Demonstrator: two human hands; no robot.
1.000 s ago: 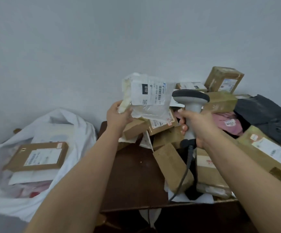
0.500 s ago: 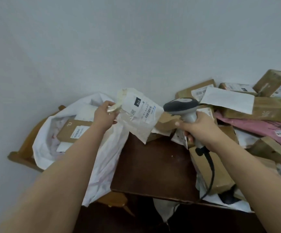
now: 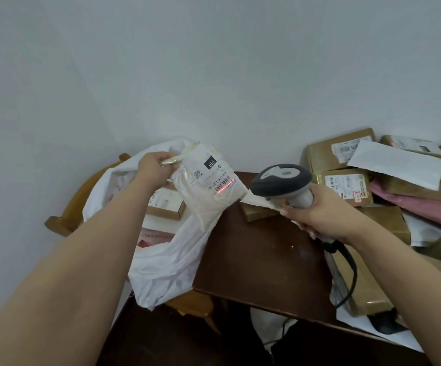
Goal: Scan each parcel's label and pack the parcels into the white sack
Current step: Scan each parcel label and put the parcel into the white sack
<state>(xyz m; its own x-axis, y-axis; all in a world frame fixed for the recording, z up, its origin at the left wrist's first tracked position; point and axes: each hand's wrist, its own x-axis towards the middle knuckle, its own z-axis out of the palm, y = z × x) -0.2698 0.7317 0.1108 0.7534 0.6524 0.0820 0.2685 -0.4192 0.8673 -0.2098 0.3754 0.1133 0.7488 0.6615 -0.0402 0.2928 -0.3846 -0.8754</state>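
A: What does the left hand (image 3: pixel 152 169) have?
B: It pinches the top edge of a clear plastic parcel (image 3: pixel 208 190), held above the white sack (image 3: pixel 169 262) on the left. A red line lies across its label (image 3: pixel 215 173).
A: And the right hand (image 3: pixel 317 211)?
B: Curled round the handle of the scanner (image 3: pixel 282 184), over the dark tabletop (image 3: pixel 261 262). Cardboard boxes (image 3: pixel 346 154) are piled far right.

Plain pale wall (image 3: pixel 214 75); dark brown table (image 3: pixel 261 260); wooden chair (image 3: pixel 66 215) left of it.
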